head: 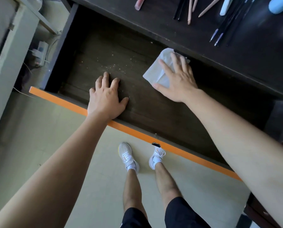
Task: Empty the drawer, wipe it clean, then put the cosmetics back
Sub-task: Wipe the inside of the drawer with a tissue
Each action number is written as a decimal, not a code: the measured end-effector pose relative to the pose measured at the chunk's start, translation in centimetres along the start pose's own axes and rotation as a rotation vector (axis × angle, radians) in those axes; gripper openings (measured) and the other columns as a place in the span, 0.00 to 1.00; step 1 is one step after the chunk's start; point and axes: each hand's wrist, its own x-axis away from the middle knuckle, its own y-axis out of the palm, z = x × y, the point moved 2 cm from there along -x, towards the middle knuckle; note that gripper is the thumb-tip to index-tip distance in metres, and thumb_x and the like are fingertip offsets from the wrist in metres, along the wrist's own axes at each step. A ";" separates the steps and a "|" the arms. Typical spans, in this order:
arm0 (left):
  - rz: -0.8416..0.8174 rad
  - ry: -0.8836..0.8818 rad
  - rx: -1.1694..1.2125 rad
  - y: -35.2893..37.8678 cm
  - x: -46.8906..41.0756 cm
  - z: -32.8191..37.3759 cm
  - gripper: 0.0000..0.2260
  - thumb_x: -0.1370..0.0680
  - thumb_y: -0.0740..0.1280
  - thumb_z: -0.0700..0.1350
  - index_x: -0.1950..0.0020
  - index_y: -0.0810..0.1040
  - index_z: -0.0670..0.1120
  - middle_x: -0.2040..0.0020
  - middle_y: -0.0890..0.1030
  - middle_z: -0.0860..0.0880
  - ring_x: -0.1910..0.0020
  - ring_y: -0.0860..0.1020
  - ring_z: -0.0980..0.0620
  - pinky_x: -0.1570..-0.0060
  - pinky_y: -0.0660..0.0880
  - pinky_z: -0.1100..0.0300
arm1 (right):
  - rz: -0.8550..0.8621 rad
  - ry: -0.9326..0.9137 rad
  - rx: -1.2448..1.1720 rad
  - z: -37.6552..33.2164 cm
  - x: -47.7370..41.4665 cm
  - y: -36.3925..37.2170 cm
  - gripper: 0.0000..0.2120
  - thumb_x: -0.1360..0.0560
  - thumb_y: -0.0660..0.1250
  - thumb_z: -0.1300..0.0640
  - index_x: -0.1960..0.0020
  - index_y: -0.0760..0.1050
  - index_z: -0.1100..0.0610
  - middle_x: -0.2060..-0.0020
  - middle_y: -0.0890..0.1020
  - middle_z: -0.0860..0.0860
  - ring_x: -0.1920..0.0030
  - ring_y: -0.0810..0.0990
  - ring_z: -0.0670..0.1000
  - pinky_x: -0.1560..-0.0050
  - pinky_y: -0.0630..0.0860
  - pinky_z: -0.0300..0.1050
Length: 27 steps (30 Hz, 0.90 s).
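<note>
The dark wooden drawer is pulled out, its front edged in orange. Its floor holds no cosmetics, only pale specks of dust near the middle. My right hand presses a white wipe flat on the drawer floor at the back right, fingers spread and straight. My left hand rests on the drawer floor just inside the front edge, fingers slightly bent, holding nothing. Cosmetic pencils, dark liners and pastel tubes lie on the desk top above the drawer.
A pale cabinet stands at the left, with cables and a power strip behind the drawer's left side. My legs and white shoes stand on the pale floor under the drawer front.
</note>
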 end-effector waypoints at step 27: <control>0.282 -0.292 0.017 -3.1 2.7 -10.5 0.30 0.22 0.51 0.63 0.23 0.59 0.50 0.20 0.50 0.43 0.21 0.45 0.42 0.25 0.40 0.38 | -0.053 -0.244 0.087 -9.9 -3.5 0.5 0.39 0.24 0.45 0.27 0.21 0.35 0.41 0.22 0.31 0.55 0.24 0.28 0.59 0.24 0.34 0.58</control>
